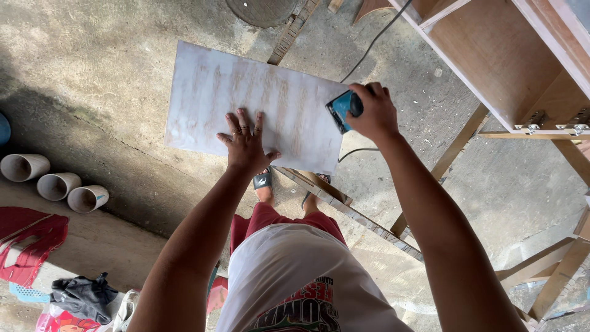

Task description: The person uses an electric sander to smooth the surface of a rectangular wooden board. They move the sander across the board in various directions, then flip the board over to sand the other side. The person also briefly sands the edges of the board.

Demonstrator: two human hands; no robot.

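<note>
Two hands are seen from the head view, both at work on one pale board (246, 98) that fills the upper middle of the frame. The left hand (246, 144) is laid flat on the board's lower edge with its fingers spread wide and nothing pinched, apparently so that the sheet is pinned down and kept from sliding. The right hand (376, 110) is closed from above around one blue power sander (344, 109), which is pressed against the board's right edge; the grip is wrapped firmly over the tool's body, most likely so that it can be steered under pressure. One black cable (376, 38) is led away from the tool toward the top of the frame, kept off the worked surface. The board is carried on a wooden slat frame (344, 206) that runs diagonally below it, so that it is raised off the concrete floor (92, 74). Dull streaks are visible across the sheet's surface. At the upper right, one open wooden cabinet (504, 61) with two metal hinges (553, 128) is set aside, clear of the sanding. At the left edge, three short white pipe pieces (55, 183) are lined up side by side, and at the lower left one dark cloth (83, 296) and one red cut-out sheet (27, 243) are left lying.
</note>
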